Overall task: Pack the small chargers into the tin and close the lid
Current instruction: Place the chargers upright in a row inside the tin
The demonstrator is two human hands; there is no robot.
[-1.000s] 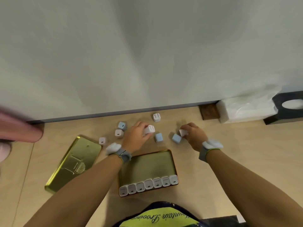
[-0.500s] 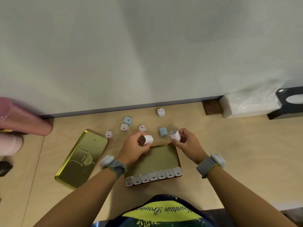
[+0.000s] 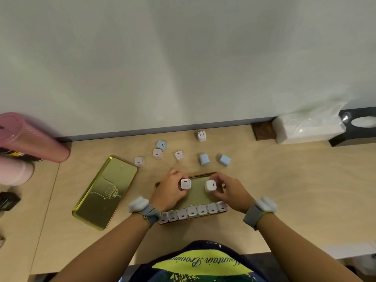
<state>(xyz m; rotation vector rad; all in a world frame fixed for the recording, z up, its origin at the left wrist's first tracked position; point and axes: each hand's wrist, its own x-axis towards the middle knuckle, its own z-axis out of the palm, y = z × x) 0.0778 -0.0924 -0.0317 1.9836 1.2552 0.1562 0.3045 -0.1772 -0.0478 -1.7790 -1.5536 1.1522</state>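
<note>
— Both of my grips are busy: my left hand (image 3: pixel 169 191) pinches a white charger (image 3: pixel 185 184) between thumb and fingers, and my right hand (image 3: pixel 232 193) does the same with a second white charger (image 3: pixel 211 185).

— Where are they in the frame?

— Just below the centre, over the open tin (image 3: pixel 196 195). Whether either charger touches the tin's floor, I cannot tell.

— What is in the tin already?

— A row of white chargers (image 3: pixel 192 212) stands along its near edge, side by side, ports facing up (I count about seven, though my left wrist covers part of the first one). The floor behind that row is bare gold metal.

— And the lid?

— The gold lid (image 3: pixel 105 192) lies flat on the surface to the left of the tin, tilted diagonally, apart from it.

— Any chargers loose?

— Yes, scattered on the surface above my hands: three pale ones (image 3: pixel 157 153) toward centre-left with a blue one (image 3: pixel 161 145) just behind them, two blue ones (image 3: pixel 204 158) to the right of those, and one white one (image 3: pixel 201 136) nearest the wall, prongs showing.

— Anything else?

— A pink bottle (image 3: pixel 30 137) at the left edge, and a tissue pack (image 3: pixel 309 129) at the right, against the wall.
</note>
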